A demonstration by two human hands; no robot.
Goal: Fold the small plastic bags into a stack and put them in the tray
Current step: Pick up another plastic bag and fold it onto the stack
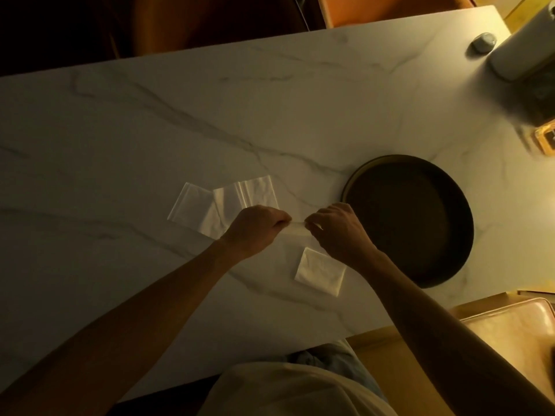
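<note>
A marble-patterned table (150, 130) carries a round dark tray (450, 187) at the right. Left of the tray, two unfolded plastic bags (228, 202) overlap. A folded bag (319, 271) lies nearest the person. The left hand (255, 229) and right hand (339, 232) pinch a clear bag (298, 226) stretched between their fingertips.

Your left hand (255, 229) and right hand (339, 232) were close together, knuckles up, fingertips pinched toward each other, both forearms bare.
</note>
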